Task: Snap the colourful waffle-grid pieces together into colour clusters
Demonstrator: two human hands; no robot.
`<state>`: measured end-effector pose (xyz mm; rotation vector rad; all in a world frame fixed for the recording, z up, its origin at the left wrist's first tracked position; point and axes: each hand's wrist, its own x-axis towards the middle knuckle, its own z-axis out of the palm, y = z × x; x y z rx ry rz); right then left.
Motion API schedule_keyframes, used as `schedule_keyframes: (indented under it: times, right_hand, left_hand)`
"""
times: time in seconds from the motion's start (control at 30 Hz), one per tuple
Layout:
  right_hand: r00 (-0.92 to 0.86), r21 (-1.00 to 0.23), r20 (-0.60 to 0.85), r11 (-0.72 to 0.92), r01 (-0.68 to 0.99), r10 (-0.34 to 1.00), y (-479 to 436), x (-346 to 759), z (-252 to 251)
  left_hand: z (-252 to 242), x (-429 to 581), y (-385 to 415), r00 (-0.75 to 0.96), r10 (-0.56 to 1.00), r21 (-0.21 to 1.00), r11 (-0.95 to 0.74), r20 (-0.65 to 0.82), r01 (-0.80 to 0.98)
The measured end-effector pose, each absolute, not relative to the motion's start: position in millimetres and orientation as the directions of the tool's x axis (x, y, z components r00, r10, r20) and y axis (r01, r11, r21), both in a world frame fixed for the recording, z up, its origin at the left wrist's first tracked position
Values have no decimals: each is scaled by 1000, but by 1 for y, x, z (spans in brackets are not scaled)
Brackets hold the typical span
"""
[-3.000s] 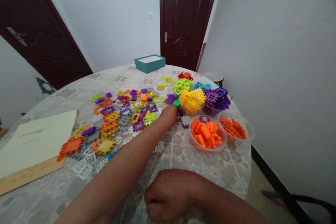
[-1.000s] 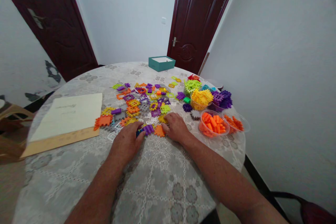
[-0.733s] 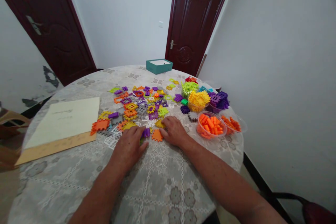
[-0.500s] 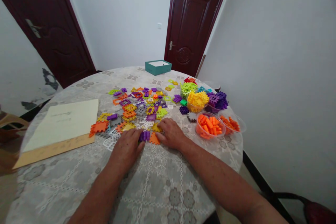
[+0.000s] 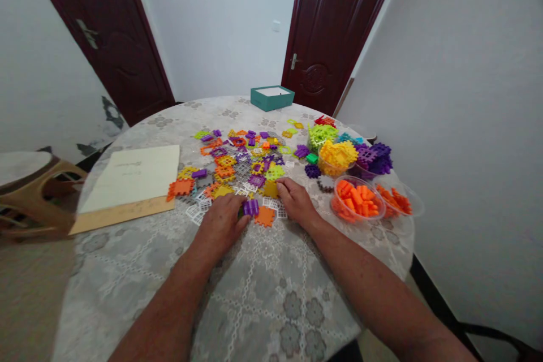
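Observation:
My left hand (image 5: 223,218) is closed at the near edge of the spread of pieces, its thumb and fingers against a ridged purple block (image 5: 251,207). A sliver of dark green shows beside its thumb. Beside that block an orange notched tile (image 5: 265,216) lies flat on the cloth. My right hand (image 5: 296,198) has its fingers drawn together at the right edge of a yellow notched tile (image 5: 271,189); their grip is partly hidden. White lattice pieces (image 5: 270,203) lie between the yellow and orange tiles.
Many coloured pieces (image 5: 225,172) are spread over the round table's patterned cloth (image 5: 254,305). At right stand tubs of orange blocks (image 5: 357,201), yellow tiles (image 5: 338,154) and purple tiles (image 5: 375,157). A cream sheet (image 5: 131,172) lies left; a teal box (image 5: 272,98) sits far back.
The whole scene has shifted right in view as the camera turned. My right hand has moved off the orange tile to the yellow one, uncovering white lattice pieces. My left hand stays at the purple block.

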<state>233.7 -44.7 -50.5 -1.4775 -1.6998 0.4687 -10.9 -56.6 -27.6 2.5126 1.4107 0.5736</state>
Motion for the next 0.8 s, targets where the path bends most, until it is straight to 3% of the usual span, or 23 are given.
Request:
schedule_keyframes:
  times: [0.1, 0.27, 0.53, 0.67, 0.8]
  right_hand:
    - [99, -784, 327, 211, 584, 940, -41, 241, -54]
    - [103, -757, 356, 222, 614, 929, -39, 247, -58]
    - [-82, -528, 547, 420, 738, 833, -41, 246, -60]
    - [-279, -405, 514, 516, 754, 811, -47, 239, -64]
    - [-378, -331, 447, 543, 772, 810, -49, 234, -63]
  left_hand:
    - [-27, -10, -58, 445, 862, 385, -506, 241, 772]
    - [-28, -12, -57, 425, 867, 400, -498, 260, 769]
    - [-21, -9, -61, 468, 862, 367, -507, 196, 780]
    - [-21, -9, -65, 527, 827, 321, -562, 195, 762]
    - [-20, -10, -68, 535, 823, 352, -567, 192, 745]
